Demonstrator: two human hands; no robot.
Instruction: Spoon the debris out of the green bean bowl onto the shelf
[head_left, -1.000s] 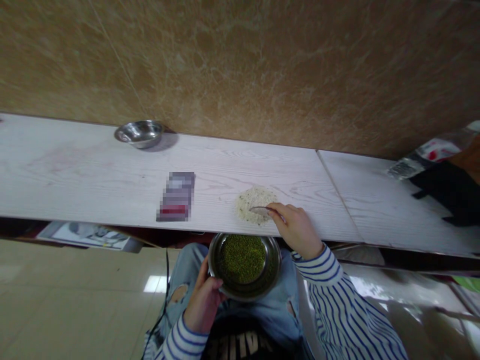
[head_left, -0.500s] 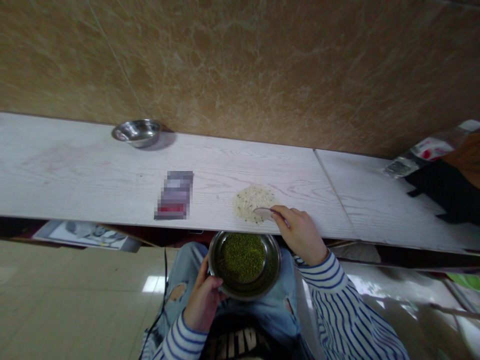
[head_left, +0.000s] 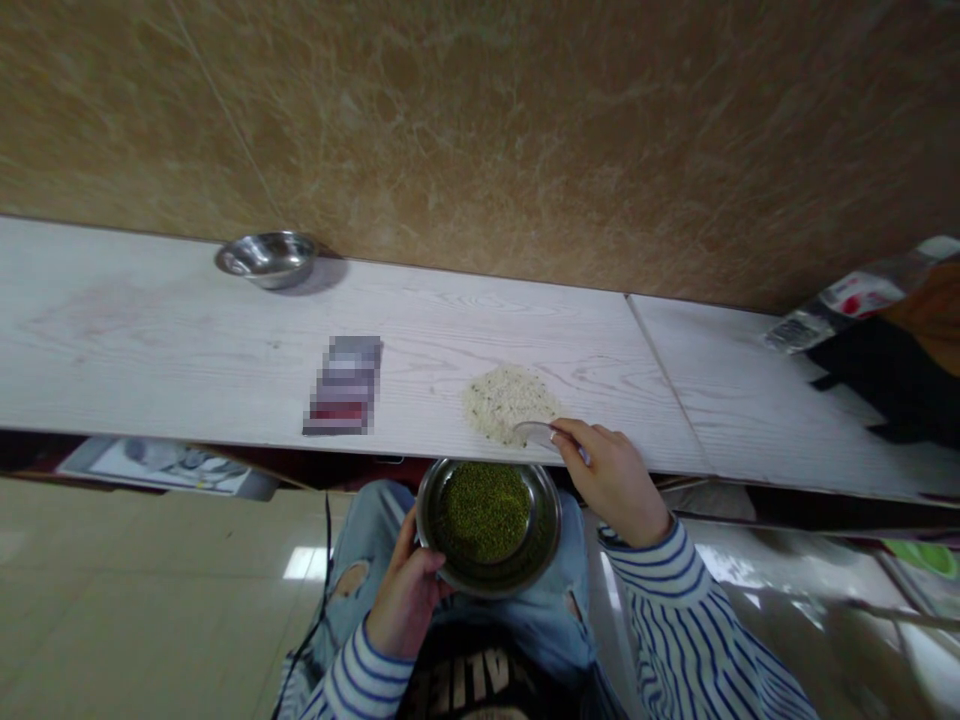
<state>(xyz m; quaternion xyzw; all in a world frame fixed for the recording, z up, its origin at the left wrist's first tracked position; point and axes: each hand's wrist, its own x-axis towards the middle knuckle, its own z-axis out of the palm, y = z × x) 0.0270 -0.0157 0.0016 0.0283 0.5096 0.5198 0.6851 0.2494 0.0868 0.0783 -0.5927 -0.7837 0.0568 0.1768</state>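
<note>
My left hand (head_left: 409,590) grips the near left rim of a steel bowl (head_left: 551,545), thumb over the edge. Green mung beans (head_left: 486,510) cover the bottom of the bowl, which is held above the lap just below the counter edge. Pinched in my right hand (head_left: 611,475) is a small, thin spoon (head_left: 534,431); its handle is hidden by the fingers. The tip of the spoon touches the right front side of a flat pile of white rice (head_left: 506,400) with scattered green beans in it.
A second steel bowl (head_left: 268,262) stands by the wall on the white counter (head_left: 150,350). Left of the rice lies a blurred flat rectangular object (head_left: 343,386). At the far right are a plastic bottle (head_left: 855,300) and a black-and-brown item (head_left: 900,370).
My right hand and the spoon have shifted slightly right and towards me, at the edge of the rice. My left hand keeps the bowl in place; the view has moved a little.
</note>
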